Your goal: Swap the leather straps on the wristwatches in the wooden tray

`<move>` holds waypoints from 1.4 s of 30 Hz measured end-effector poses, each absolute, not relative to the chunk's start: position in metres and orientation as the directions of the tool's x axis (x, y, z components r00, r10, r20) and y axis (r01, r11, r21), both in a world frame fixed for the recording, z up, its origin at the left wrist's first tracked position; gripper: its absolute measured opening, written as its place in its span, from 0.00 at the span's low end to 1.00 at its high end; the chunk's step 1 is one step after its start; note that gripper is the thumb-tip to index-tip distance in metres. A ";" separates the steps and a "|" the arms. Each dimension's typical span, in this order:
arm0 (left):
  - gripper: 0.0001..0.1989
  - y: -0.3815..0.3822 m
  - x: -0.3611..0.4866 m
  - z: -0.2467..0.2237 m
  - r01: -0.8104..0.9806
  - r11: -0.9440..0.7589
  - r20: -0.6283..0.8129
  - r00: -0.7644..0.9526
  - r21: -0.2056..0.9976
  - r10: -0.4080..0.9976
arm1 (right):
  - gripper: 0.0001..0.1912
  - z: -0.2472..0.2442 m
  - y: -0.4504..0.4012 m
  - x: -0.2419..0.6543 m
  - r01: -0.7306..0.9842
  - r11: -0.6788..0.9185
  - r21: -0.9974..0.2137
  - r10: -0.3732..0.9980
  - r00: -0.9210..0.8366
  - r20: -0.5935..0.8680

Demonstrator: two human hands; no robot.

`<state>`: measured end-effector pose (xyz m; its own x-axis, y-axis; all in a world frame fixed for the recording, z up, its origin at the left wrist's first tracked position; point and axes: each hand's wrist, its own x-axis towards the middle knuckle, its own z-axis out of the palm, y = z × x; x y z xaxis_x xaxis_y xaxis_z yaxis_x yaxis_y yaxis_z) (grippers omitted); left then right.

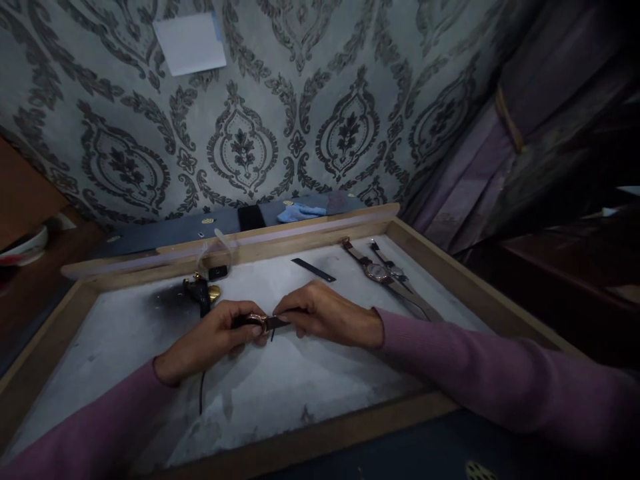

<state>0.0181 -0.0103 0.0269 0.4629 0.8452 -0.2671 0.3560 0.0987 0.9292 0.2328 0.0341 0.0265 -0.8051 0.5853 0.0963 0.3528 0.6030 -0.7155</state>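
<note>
Over the white board of a wood-framed tray (295,420), my left hand (215,333) is closed around a watch (259,321) with a rose-gold-coloured case. A dark strap piece extends from the case to the right, and my right hand (317,311) pinches its end. Whether the strap is joined to the case cannot be made out. A thin dark item (273,335) shows just below the strap. Behind my left hand stands a dark object with gold-coloured parts (197,290).
Two watches (376,271) (396,270) lie at the tray's right. A dark flat strip (313,269) is near the back, and a small black item (218,273) at back left. Behind the raised frame lies a blue cloth (300,212); a patterned wall rises beyond.
</note>
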 end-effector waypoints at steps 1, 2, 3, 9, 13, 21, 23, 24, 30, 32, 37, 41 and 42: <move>0.12 -0.010 0.019 0.027 0.355 0.103 -0.270 0.464 0.929 0.844 | 0.11 0.026 0.035 0.233 0.350 0.604 -0.716 0.585 -0.805 0.101; 0.12 -0.011 0.020 0.028 0.352 0.111 -0.276 0.465 0.929 0.841 | 0.10 0.026 0.035 0.234 0.347 0.606 -0.716 0.584 -0.805 0.104; 0.13 -0.011 0.021 0.028 0.350 0.119 -0.282 0.465 0.929 0.839 | 0.10 0.026 0.036 0.234 0.343 0.607 -0.716 0.583 -0.805 0.108; 0.14 -0.010 0.028 0.034 0.346 0.147 -0.309 0.479 0.927 0.822 | 0.10 0.028 0.037 0.239 0.323 0.605 -0.728 0.564 -0.819 0.105; 0.14 -0.008 0.031 0.033 0.331 0.179 -0.332 0.490 0.926 0.806 | 0.10 0.027 0.037 0.243 0.329 0.588 -0.739 0.573 -0.814 0.093; 0.14 -0.006 0.032 0.030 0.290 0.207 -0.334 0.509 0.934 0.793 | 0.10 0.025 0.037 0.247 0.321 0.566 -0.759 0.586 -0.804 0.098; 0.14 -0.006 0.032 0.030 0.296 0.218 -0.346 0.504 0.930 0.792 | 0.10 0.024 0.037 0.247 0.321 0.558 -0.766 0.594 -0.798 0.098; 0.14 -0.006 0.032 0.030 0.300 0.224 -0.353 0.503 0.927 0.789 | 0.10 0.023 0.037 0.247 0.320 0.555 -0.768 0.596 -0.797 0.099; 0.14 -0.005 0.034 0.029 0.305 0.231 -0.365 0.519 0.924 0.773 | 0.10 0.022 0.036 0.251 0.319 0.527 -0.788 0.603 -0.794 0.082; 0.14 -0.005 0.035 0.030 0.316 0.225 -0.366 0.518 0.922 0.773 | 0.10 0.023 0.036 0.252 0.323 0.519 -0.791 0.604 -0.794 0.072; 0.14 -0.005 0.036 0.031 0.339 0.209 -0.369 0.524 0.917 0.767 | 0.10 0.024 0.037 0.253 0.329 0.511 -0.794 0.600 -0.798 0.055; 0.14 -0.003 0.036 0.030 0.354 0.195 -0.368 0.530 0.915 0.764 | 0.10 0.022 0.039 0.254 0.329 0.500 -0.801 0.595 -0.802 0.042; 0.14 -0.003 0.036 0.030 0.352 0.197 -0.368 0.531 0.915 0.764 | 0.10 0.021 0.039 0.254 0.330 0.497 -0.803 0.598 -0.801 0.041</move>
